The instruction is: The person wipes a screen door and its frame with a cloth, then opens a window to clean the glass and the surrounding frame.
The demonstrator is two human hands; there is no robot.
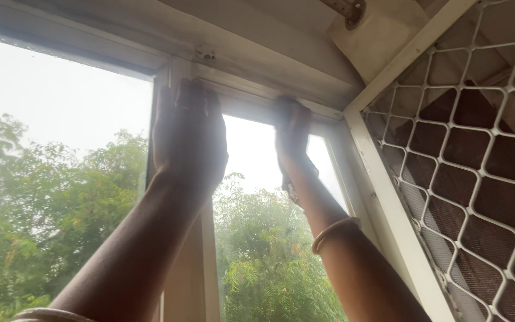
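While the left hand [189, 134] presses the window frame [251, 98], right hand [291, 128] fingers [287, 107] grip it.

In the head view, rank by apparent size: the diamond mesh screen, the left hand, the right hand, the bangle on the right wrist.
1. diamond mesh screen
2. left hand, though nearness to the camera enlarges it
3. right hand
4. bangle

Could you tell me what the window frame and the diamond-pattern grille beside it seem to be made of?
The white window frame looks like painted wood or metal; flat, matte, scuffed paint leaves it open. The white diamond-pattern grille seems to be painted metal: thin rigid strands with a fine mesh behind.
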